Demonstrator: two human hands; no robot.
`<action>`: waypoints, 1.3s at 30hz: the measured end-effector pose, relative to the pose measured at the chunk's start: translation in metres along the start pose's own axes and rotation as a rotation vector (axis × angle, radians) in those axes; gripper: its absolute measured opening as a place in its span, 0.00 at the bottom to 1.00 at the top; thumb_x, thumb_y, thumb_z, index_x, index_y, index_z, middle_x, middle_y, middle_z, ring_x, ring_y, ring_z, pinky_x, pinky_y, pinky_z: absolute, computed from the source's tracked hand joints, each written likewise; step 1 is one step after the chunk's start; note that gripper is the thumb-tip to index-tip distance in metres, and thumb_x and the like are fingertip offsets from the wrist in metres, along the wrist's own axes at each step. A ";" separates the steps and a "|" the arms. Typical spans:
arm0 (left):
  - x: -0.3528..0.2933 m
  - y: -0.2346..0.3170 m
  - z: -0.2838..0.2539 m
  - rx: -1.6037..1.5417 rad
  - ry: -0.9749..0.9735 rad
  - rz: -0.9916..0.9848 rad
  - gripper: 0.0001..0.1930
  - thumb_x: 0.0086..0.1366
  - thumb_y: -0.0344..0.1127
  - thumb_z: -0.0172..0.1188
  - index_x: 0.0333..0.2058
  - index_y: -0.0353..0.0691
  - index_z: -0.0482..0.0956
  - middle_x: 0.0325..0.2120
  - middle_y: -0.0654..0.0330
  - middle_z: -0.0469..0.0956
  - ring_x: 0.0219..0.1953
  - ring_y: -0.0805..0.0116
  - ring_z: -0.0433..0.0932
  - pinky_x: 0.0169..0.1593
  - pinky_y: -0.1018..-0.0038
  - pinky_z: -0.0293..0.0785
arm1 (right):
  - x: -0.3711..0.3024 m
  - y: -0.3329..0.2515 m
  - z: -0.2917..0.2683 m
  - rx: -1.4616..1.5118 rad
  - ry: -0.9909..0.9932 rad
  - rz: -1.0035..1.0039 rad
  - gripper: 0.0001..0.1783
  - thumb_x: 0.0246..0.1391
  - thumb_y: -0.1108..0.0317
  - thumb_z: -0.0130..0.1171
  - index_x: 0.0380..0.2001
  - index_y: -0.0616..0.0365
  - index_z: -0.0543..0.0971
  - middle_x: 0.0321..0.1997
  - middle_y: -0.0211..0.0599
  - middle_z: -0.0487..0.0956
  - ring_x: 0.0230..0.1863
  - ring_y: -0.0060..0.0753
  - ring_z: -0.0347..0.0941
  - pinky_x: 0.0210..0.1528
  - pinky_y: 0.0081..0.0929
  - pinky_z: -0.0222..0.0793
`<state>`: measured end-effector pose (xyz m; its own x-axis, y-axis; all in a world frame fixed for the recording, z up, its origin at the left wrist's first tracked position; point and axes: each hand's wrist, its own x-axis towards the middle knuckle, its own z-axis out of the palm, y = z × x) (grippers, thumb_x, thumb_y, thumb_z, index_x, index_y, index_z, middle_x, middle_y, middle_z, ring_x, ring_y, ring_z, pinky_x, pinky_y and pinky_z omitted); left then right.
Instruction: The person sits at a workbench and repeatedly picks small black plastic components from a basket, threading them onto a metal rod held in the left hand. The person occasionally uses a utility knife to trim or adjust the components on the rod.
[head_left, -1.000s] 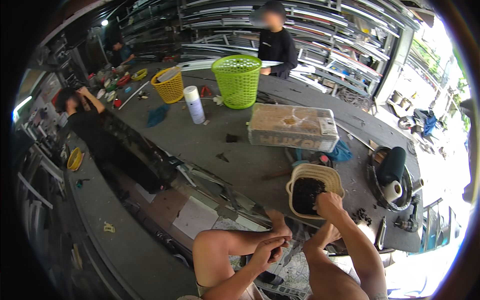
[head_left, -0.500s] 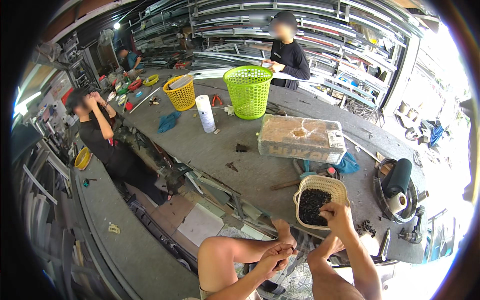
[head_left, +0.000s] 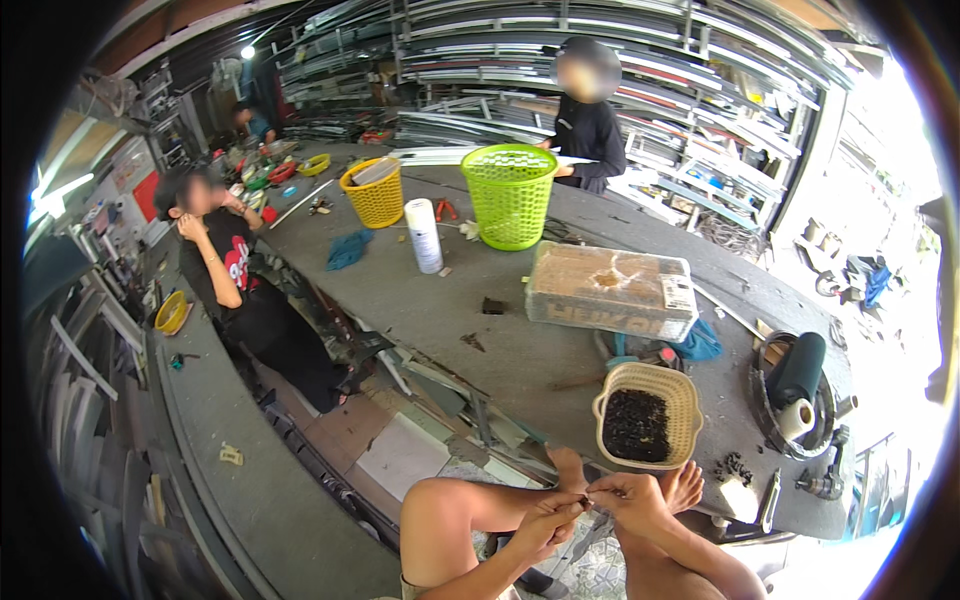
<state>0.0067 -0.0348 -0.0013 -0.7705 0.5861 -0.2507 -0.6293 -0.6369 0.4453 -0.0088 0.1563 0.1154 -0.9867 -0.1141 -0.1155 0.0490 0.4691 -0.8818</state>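
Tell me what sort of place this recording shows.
Likely a metal or aluminium fabrication workshop: wall racks of long metal profiles, a long grey workbench, and a cream plastic basket of small dark parts.

Left hand [head_left: 548, 516], right hand [head_left: 628, 498]: fingertips pinched together.

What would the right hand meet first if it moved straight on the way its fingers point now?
The right hand points left, fingertips pinched against the left hand. It would press into those fingers at once; whatever small piece sits between them is too tiny to make out.
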 end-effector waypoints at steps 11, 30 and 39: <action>0.001 -0.002 -0.005 0.056 -0.010 0.004 0.09 0.74 0.31 0.63 0.49 0.42 0.84 0.45 0.60 0.86 0.19 0.83 0.64 0.23 0.83 0.58 | -0.002 0.007 0.001 -0.044 -0.049 0.084 0.09 0.63 0.71 0.69 0.44 0.62 0.88 0.36 0.35 0.88 0.36 0.18 0.80 0.41 0.22 0.78; -0.004 -0.012 0.016 0.095 0.130 0.037 0.12 0.68 0.31 0.71 0.48 0.35 0.84 0.26 0.71 0.77 0.20 0.86 0.63 0.21 0.84 0.53 | -0.007 0.003 -0.001 -0.134 -0.082 0.045 0.08 0.56 0.71 0.71 0.38 0.60 0.89 0.35 0.44 0.88 0.31 0.36 0.84 0.37 0.30 0.78; -0.002 -0.007 0.021 0.177 0.228 0.037 0.08 0.69 0.32 0.68 0.45 0.39 0.84 0.27 0.70 0.80 0.18 0.87 0.66 0.19 0.85 0.58 | -0.002 0.000 0.002 -0.286 0.005 -0.362 0.08 0.56 0.71 0.66 0.40 0.57 0.84 0.32 0.46 0.81 0.37 0.57 0.79 0.41 0.46 0.76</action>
<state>0.0153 -0.0211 0.0137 -0.8081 0.4234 -0.4096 -0.5884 -0.5470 0.5954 -0.0062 0.1552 0.1147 -0.9333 -0.3109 0.1795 -0.3428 0.6232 -0.7030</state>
